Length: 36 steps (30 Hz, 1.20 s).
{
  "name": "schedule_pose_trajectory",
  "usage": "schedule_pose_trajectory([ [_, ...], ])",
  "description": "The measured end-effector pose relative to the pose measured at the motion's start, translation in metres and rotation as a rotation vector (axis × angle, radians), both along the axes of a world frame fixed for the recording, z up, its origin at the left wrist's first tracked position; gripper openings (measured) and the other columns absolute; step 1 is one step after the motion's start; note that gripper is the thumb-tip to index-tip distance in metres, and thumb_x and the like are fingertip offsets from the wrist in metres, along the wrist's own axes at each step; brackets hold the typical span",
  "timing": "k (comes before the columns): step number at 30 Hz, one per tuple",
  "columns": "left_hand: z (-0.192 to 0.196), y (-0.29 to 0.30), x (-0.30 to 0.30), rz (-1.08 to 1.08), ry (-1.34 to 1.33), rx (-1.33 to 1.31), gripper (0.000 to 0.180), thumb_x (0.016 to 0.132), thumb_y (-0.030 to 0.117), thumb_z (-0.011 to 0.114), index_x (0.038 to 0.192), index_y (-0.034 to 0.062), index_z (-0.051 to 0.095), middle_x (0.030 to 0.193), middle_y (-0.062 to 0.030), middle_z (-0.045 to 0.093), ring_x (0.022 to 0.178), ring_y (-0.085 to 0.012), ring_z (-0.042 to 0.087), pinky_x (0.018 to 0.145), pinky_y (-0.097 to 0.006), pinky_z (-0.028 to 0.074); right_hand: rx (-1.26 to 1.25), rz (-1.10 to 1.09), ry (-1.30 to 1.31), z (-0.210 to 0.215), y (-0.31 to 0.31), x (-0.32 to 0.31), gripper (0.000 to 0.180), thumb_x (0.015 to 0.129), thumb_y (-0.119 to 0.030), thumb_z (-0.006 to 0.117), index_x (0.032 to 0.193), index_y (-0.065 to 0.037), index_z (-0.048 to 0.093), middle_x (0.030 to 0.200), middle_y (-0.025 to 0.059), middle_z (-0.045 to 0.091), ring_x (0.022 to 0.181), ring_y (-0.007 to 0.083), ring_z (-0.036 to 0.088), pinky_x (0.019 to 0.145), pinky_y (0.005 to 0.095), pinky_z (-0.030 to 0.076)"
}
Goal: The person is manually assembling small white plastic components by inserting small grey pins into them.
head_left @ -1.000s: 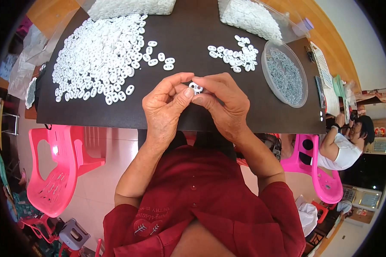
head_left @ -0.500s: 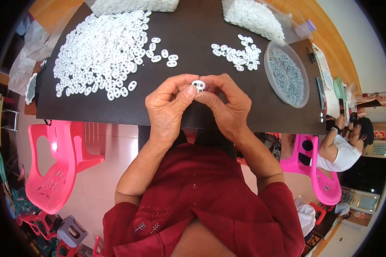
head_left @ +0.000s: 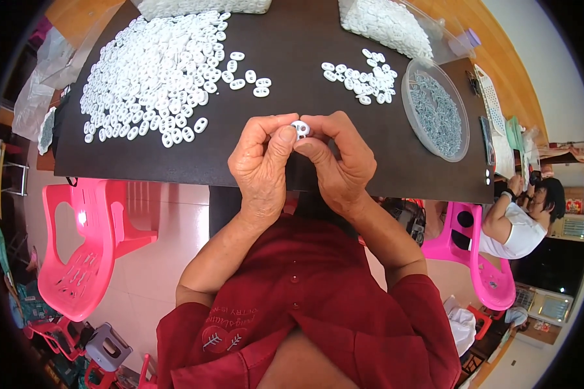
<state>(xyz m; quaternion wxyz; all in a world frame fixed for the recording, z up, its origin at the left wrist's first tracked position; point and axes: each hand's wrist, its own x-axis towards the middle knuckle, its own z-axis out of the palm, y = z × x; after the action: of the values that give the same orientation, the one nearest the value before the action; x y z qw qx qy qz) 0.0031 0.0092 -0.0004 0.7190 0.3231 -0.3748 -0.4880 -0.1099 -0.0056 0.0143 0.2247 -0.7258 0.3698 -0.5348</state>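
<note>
Both my hands meet over the near edge of the dark table [head_left: 305, 52]. My left hand [head_left: 263, 165] and my right hand [head_left: 337, 162] pinch one small white ring-shaped plastic part [head_left: 299, 128] between thumbs and fingertips. A large heap of the same white parts [head_left: 156, 71] lies to the far left. A smaller scatter of white parts [head_left: 363, 78] lies to the far right. Beside that scatter stands a round clear dish of small grey metal pieces [head_left: 435, 107].
Clear bags of white parts [head_left: 386, 23] sit along the table's far edge. Pink plastic chairs stand at lower left [head_left: 84, 253] and lower right [head_left: 477, 259]. Another person in a white top [head_left: 519, 223] sits at the right. Crumpled plastic bags [head_left: 39, 91] lie at the left.
My hands have stayed together on the white part, shifting only slightly toward the table. The view has tilted a little.
</note>
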Motion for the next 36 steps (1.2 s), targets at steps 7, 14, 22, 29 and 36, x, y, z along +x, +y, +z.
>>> schedule_pose_trajectory([
  [7,0.006,0.001,0.008,-0.028,-0.048,0.066,0.018,0.089,0.011,0.06,0.099,-0.0032,0.062,0.093,-0.0054,0.063,0.082,-0.0077,0.056,0.076,-0.02,0.045,0.082,0.02,-0.003,0.002,0.004,0.004,0.021,0.081,-0.003,0.066,0.1,0.002,0.058,0.083,0.0023,0.056,0.073,0.0075,0.052,0.066,0.0197,0.043],
  [14,0.001,0.003,0.014,-0.066,-0.073,0.039,0.021,0.087,0.01,0.061,0.104,-0.0031,0.062,0.098,-0.0058,0.061,0.087,-0.0088,0.055,0.081,-0.022,0.044,0.15,0.034,-0.108,-0.003,0.005,0.005,0.021,0.082,-0.002,0.065,0.102,0.002,0.058,0.085,0.0005,0.056,0.075,0.0064,0.052,0.068,0.0194,0.043],
  [22,-0.003,0.002,0.009,0.084,-0.15,-0.052,0.015,0.089,0.009,0.059,0.099,-0.0018,0.062,0.086,-0.0016,0.06,0.079,-0.0058,0.054,0.071,-0.019,0.044,0.152,0.054,-0.108,-0.003,0.006,0.008,0.022,0.082,-0.001,0.065,0.102,0.002,0.058,0.085,0.0009,0.056,0.076,0.0067,0.051,0.068,0.0192,0.042],
  [29,-0.006,0.003,0.004,0.133,-0.165,-0.046,0.013,0.089,0.009,0.059,0.097,-0.0011,0.062,0.085,-0.0011,0.059,0.078,-0.0057,0.053,0.07,-0.019,0.044,0.171,0.042,-0.142,-0.006,0.007,0.008,0.019,0.081,0.002,0.063,0.1,0.003,0.06,0.084,0.0014,0.056,0.076,0.0073,0.052,0.068,0.0194,0.043],
  [36,-0.008,0.001,0.003,0.114,-0.125,-0.008,0.012,0.09,0.009,0.059,0.095,-0.0012,0.062,0.085,-0.0011,0.06,0.077,-0.0053,0.053,0.07,-0.018,0.044,0.198,0.024,-0.128,-0.008,0.007,0.009,0.019,0.082,0.003,0.062,0.1,0.003,0.059,0.085,0.0021,0.057,0.078,0.0077,0.053,0.07,0.0202,0.044],
])
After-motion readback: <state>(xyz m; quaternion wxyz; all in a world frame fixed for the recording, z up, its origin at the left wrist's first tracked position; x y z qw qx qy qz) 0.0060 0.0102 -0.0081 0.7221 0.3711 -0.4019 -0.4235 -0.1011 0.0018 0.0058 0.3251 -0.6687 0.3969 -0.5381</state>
